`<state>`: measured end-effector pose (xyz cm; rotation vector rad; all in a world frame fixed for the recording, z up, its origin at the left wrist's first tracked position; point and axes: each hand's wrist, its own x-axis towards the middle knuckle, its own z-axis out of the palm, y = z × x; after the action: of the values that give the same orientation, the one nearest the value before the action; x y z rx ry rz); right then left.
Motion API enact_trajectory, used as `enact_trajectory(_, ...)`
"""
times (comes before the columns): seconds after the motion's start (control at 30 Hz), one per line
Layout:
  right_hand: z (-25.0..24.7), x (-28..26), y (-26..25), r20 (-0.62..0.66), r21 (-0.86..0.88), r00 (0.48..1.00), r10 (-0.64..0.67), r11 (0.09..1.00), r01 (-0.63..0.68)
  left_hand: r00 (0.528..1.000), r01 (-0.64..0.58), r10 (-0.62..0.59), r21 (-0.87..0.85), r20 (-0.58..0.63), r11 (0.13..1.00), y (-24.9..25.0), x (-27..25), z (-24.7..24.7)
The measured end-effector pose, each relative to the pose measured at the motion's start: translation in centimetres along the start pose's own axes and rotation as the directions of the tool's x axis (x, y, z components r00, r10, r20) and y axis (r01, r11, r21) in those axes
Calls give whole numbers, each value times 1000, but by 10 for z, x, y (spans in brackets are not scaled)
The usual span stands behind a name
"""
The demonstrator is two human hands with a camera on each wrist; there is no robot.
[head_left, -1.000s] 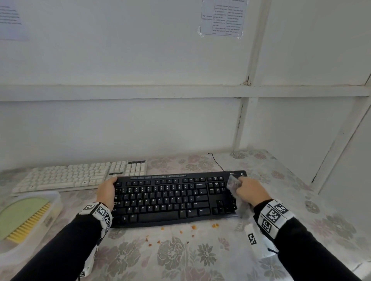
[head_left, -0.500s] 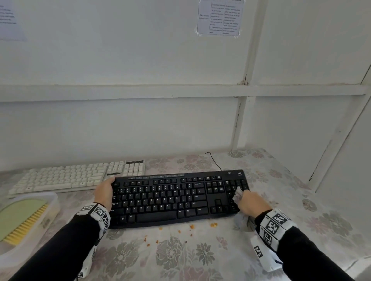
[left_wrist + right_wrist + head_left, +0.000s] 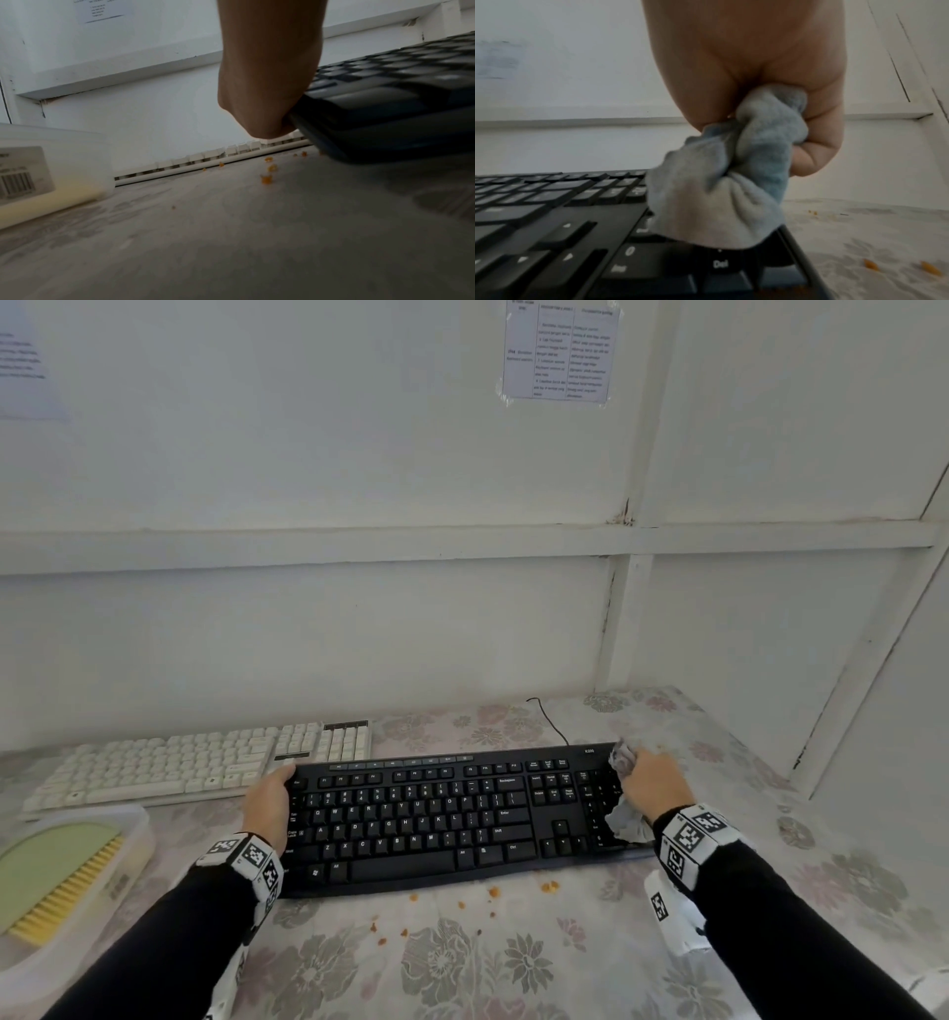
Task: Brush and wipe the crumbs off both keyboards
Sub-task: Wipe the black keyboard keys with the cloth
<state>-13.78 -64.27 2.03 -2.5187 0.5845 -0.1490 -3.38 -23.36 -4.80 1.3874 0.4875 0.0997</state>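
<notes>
A black keyboard (image 3: 436, 819) lies across the middle of the flowered tabletop. My left hand (image 3: 269, 801) grips its left edge, and the left wrist view shows that end (image 3: 385, 105) held slightly above the table. My right hand (image 3: 652, 785) clutches a bunched grey cloth (image 3: 624, 819) over the number pad at the keyboard's right end; the cloth (image 3: 721, 182) hangs down onto the keys (image 3: 552, 223). A white keyboard (image 3: 205, 770) sits behind and to the left. Orange crumbs (image 3: 549, 887) are scattered on the table in front of the black keyboard.
A translucent plastic tub (image 3: 77, 880) with a green-backed, yellow-bristled brush (image 3: 67, 891) in it stands at the left front. The black keyboard's cable (image 3: 549, 719) runs back toward the white wall. More crumbs (image 3: 267, 178) lie by the white keyboard.
My right hand with the cloth moved down the number pad toward me, then back up to the keyboard's far right corner. The left hand kept its grip on the left edge.
</notes>
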Motion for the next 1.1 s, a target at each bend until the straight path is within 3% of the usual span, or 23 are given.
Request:
enact_trajectory(0.2, 3, -20, 15, 101, -226, 985, 142, 967, -117, 1000, -28, 28, 29, 6, 999, 3, -5, 1)
enact_trajectory(0.43, -3, -35, 10, 234, -427, 957, 169, 903, -55, 999, -38, 40, 61, -21, 997, 3, -8, -2)
enact_trajectory(0.5, 0, -33, -1, 226, -380, 970, 94, 925, -1, 999, -50, 51, 59, -9, 997, 6, -15, 1)
enact_trajectory(0.6, 10, -27, -25, 80, -128, 989, -126, 982, 136, 999, -47, 46, 62, 12, 997, 9, -21, 1)
enact_trajectory(0.67, 20, -22, -42, -16, -23, 980, -199, 980, 198, 999, -33, 33, 45, 8, 998, 7, -16, -2)
enact_trajectory(0.77, 35, -16, -57, -54, 2, 979, -194, 981, 195, 1000, -22, 22, 22, 18, 1000, 0, -2, -7)
enact_trajectory(0.9, 41, -16, -56, 43, -100, 992, -115, 988, 118, 999, -27, 27, 20, 19, 999, 6, -12, -5)
enact_trajectory(1.1, 42, -40, -41, 168, -229, 984, -64, 968, 102, 1000, -8, 7, 29, 29, 1000, 2, -6, -6)
